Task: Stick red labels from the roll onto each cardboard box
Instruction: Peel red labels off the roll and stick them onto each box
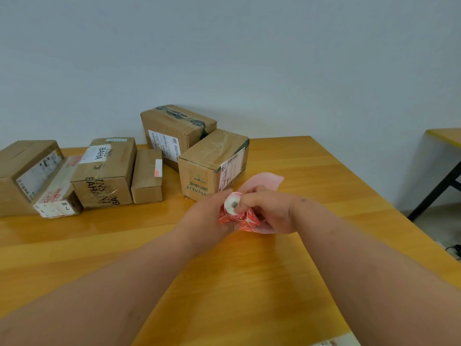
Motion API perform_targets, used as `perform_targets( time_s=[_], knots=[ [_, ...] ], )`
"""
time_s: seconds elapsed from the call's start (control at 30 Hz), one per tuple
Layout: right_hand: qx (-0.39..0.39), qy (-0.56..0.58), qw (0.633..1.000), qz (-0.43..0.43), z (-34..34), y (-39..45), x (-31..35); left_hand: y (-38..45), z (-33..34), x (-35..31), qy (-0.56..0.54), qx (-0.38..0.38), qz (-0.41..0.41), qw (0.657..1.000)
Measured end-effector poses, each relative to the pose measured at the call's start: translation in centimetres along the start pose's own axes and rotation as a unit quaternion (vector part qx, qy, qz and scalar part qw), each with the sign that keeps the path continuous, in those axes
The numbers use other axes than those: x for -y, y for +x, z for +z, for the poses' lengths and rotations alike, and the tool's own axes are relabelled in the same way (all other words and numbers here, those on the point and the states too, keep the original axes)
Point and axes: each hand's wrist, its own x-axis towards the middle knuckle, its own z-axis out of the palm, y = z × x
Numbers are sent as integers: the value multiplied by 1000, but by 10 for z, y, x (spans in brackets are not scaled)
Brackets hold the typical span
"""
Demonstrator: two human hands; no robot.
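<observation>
A roll of red labels (233, 204) with a white core is held over the wooden table (274, 283) in the middle of the view. My left hand (208, 216) grips it from the left, and my right hand (268, 211) grips it from the right with the thumb on the core. A loose strip of pale pink backing (268, 181) sticks out behind the hands. Several cardboard boxes stand beyond: a box with green print (212, 166) just behind the roll, a taller taped box (174, 131), a slim box (147, 176), a "BAHA" box (107, 171), and two more at far left (27, 168).
The boxes sit along the table's back edge against a grey wall. A second table (446, 138) with black legs stands at the right across a gap of floor. A white paper edge (331, 342) shows at the table's near edge.
</observation>
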Motion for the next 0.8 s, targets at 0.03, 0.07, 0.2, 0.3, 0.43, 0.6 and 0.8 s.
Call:
perform_targets(
  time_s=[0.03, 0.07, 0.2, 0.3, 0.43, 0.6, 0.8],
  knots=[
    [2, 2, 1000, -6, 1, 0, 1, 0, 0, -1, 4, -7, -1, 1000],
    [-3, 8, 1000, -16, 1, -1, 2, 0, -1, -2, 16, -12, -8, 1000],
    [-32, 14, 999, -20, -5, 0, 3, 4, -1, -6, 53, -20, 8, 998],
    [-36, 19, 999, -10, -8, -3, 5, 10, -1, -10, 53, -7, 16, 998],
    [-52, 11, 998, -15, -14, -2, 13, 20, 0, -19, 29, 2, 26, 999],
    [-78, -77, 994, 22, -20, -5, 25, 39, 3, -30, 54, 15, 23, 998],
    [-145, -143, 979, -3, -29, -2, 35, 53, 8, -28, 64, 36, -17, 997]
  ],
)
